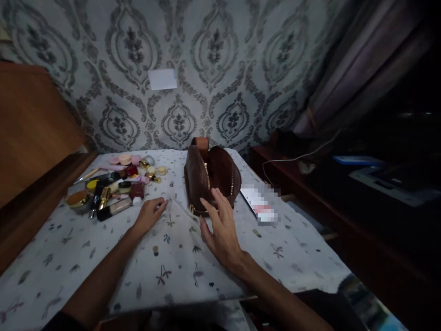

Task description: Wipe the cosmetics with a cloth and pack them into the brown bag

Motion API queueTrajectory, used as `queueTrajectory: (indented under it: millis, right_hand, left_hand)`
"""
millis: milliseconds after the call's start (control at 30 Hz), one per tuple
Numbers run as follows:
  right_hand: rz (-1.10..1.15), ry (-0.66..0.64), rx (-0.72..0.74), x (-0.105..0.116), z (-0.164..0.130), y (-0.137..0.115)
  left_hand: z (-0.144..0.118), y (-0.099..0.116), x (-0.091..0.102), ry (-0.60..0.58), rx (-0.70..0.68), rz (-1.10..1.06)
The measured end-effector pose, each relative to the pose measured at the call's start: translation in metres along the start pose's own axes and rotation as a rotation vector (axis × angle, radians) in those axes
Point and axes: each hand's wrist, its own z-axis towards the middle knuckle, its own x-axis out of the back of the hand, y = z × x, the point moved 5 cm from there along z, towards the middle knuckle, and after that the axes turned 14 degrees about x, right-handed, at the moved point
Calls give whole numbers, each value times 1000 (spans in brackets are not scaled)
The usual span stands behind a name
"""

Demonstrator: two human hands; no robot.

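Note:
A brown zip pouch [211,177] stands unzipped in the middle of a table under a white printed cloth [179,266]. My right hand [222,230] hovers just in front of the pouch, fingers spread, holding nothing. My left hand [150,212] rests flat on the cloth, fingers loosely together, a little right of a heap of cosmetics [115,184]: bottles, compacts, lipsticks, a brush. A foundation bottle [115,208] lies nearest that hand.
A flat card or booklet [259,204] lies right of the pouch. A wooden headboard [31,138] borders the left. A dark low shelf [344,207] with a cable and a blue item [358,160] stands at the right. Patterned wallpaper behind.

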Motion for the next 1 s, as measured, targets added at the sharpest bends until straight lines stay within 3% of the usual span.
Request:
queueTrajectory:
  millis: [100, 200, 367, 467, 633, 733, 867, 933, 1000]
  right_hand:
    - [189, 18, 111, -7, 9, -15]
    - [437, -53, 121, -34, 18, -23]
    - [722, -137, -61, -90, 38, -25]
    - [794, -116, -211, -118, 45, -22]
    - [772, 38, -312, -140, 37, -15]
    - [791, 43, -399, -147, 27, -5]
    - [810, 2, -476, -150, 19, 4]
    - [825, -23, -496, -149, 18, 4]
    - [836, -53, -502, -149, 18, 2]
  left_hand:
    - [0, -1, -1, -14, -10, -18]
    - [1, -4, -1, -21, -1, -25]
    - [2, -6, -2, -46, -4, -37]
    - [3, -9, -2, -51, 6, -54]
    - [1, -11, 0, 19, 48, -52]
    - [-1, -8, 4, 84, 75, -45]
    - [18, 5, 34, 236, 99, -19]
    - [42, 15, 60, 325, 113, 59]
    - [73, 22, 84, 337, 144, 203]
